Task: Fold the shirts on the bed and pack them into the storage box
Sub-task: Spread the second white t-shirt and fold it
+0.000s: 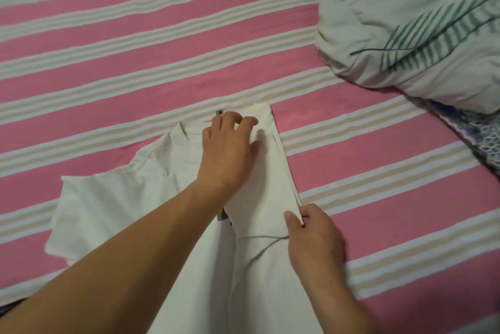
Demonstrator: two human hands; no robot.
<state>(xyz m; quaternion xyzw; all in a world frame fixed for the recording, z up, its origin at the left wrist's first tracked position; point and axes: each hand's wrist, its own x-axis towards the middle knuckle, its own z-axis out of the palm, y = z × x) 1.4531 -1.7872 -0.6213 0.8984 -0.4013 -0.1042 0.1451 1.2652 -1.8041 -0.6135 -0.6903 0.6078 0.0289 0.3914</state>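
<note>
Head view: a white shirt (151, 198) lies flat on the striped bed (135, 36), its right side folded over the middle. Left hand (230, 149) presses near the collar with fingers spread and lightly bent. Right hand (315, 236) pinches the folded edge lower down. A rumpled quilt (411, 30) lies at upper right.

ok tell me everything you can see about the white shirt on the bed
The white shirt is plain, cotton-looking cloth lying flat on the pink striped bedsheet, collar away from the person. Its right side is folded inward in a straight crease; its left short sleeve is spread out. The left hand presses near the collar; the right hand pinches the folded edge.
</note>
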